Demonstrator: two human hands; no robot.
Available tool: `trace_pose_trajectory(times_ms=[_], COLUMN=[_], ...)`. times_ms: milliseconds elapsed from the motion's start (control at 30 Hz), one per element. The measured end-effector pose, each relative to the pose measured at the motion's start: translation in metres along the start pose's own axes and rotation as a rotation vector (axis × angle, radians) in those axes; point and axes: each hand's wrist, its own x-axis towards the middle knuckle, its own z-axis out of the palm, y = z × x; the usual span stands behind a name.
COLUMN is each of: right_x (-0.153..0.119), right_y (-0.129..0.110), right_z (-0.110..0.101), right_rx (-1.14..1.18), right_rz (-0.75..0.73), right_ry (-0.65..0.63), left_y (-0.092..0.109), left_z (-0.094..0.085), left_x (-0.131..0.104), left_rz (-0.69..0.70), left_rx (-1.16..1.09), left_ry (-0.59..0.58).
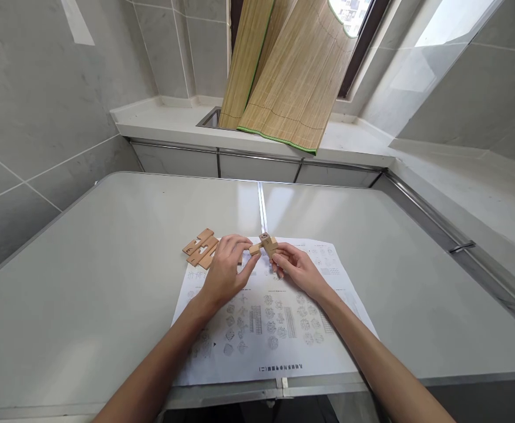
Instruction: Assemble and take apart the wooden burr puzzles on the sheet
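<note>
Both hands over sheet at tabletop's near edge. Left hand and right hand pinch puzzle between them. Loose pieces lie just left.

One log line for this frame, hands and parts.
left hand: on wooden puzzle | right hand: holding it | spare pieces: left of sheet

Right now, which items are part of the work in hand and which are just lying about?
In use:
- left hand and right hand on the wooden puzzle assembly
- loose notched wooden pieces
- printed diagram sheet

Lying about:
- bamboo mats leaning at the window
- sink
</note>
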Motion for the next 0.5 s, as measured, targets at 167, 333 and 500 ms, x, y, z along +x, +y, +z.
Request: trace_pose_trajectory(times_ms=[167, 333, 500], right_x=[-0.003, -0.005, -0.007], right_y=[-0.006, -0.007, -0.009], right_z=[0.001, 0.002, -0.004], right_rx=[0.031, -0.007, 0.05], right_rz=[0.018, 0.005, 0.004], right_ry=[-0.083, -0.159, -0.272], left_y=[-0.001, 0.002, 0.006], left_z=[-0.001, -0.005, -0.012], left_x=[0.001, 0.003, 0.004], left_rz=[-0.049, -0.101, -0.156], left_rx=[-0.066, -0.14, -0.271], left_ry=[0.002, 0.0, -0.066])
